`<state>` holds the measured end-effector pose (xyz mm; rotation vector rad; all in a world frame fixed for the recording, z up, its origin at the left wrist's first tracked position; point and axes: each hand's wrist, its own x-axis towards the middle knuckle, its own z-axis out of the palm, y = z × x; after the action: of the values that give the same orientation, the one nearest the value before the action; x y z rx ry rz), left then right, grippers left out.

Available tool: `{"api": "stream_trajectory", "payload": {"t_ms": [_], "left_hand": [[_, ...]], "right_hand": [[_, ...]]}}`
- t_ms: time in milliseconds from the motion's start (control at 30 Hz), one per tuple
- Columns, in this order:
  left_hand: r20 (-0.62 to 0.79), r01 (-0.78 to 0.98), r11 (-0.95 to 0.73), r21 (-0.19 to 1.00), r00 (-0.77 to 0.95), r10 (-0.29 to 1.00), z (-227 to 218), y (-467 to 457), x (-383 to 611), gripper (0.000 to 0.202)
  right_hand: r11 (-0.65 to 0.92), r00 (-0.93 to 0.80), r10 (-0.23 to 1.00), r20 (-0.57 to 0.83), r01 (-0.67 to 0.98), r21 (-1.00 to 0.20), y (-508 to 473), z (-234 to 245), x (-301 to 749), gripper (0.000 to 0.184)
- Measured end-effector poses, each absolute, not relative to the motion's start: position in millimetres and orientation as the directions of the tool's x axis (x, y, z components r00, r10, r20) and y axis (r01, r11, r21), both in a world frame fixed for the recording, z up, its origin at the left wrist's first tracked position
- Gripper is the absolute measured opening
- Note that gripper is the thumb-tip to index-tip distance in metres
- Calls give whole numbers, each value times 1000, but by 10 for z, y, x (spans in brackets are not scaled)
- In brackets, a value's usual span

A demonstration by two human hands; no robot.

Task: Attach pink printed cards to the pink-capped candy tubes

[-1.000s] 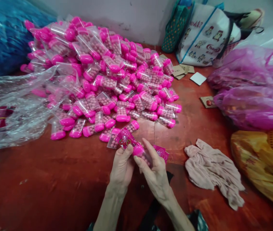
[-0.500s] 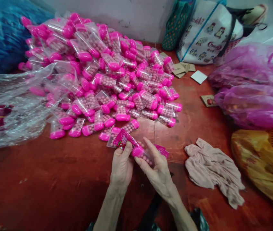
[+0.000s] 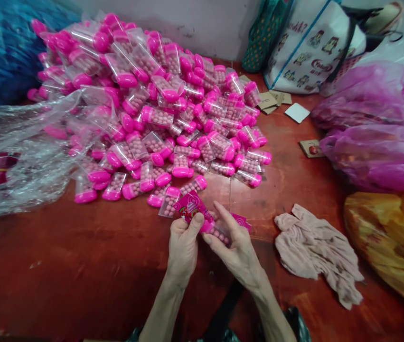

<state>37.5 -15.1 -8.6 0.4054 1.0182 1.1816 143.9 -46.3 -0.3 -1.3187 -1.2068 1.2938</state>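
Note:
My left hand pinches a pink printed label between thumb and fingers, close against the cap end of a candy container. That clear container, filled with small pink balls and closed by a bright pink cap, is gripped between the thumb and fingers of my right hand. Just beyond the right fingers shows another pink printed piece, partly hidden. A loose candy container lies on the floor by the label's left edge. Behind it rises a big heap of similar containers.
Clear plastic sheeting and a blue bag border the heap on the left. A crumpled pale cloth lies on the red floor at right, near a yellow bag, purple bags and a white printed bag.
The label has shifted slightly right and now lies over more of the container's pink cap, with my left thumb moved right too. The view has shifted a little.

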Motion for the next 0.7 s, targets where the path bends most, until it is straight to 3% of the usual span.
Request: {"api": "stream_trajectory", "payload": {"t_ms": [133, 300, 533, 700], "left_hand": [[-460, -665, 425, 614, 135, 877, -25, -149, 425, 19], [-507, -701, 459, 546, 159, 847, 35, -158, 449, 19], [-451, -628, 362, 689, 19, 892, 1, -185, 450, 16], [-452, -603, 431, 672, 127, 883, 8, -207, 490, 15]], "right_hand": [[-103, 106, 990, -95, 67, -992, -477, -13, 1390, 59], [-137, 173, 976, -132, 18, -990, -465, -32, 1347, 55], [-222, 141, 961, -237, -113, -968, -442, -26, 1363, 40], [-230, 229, 935, -269, -184, -956, -445, -61, 1297, 42]]}}
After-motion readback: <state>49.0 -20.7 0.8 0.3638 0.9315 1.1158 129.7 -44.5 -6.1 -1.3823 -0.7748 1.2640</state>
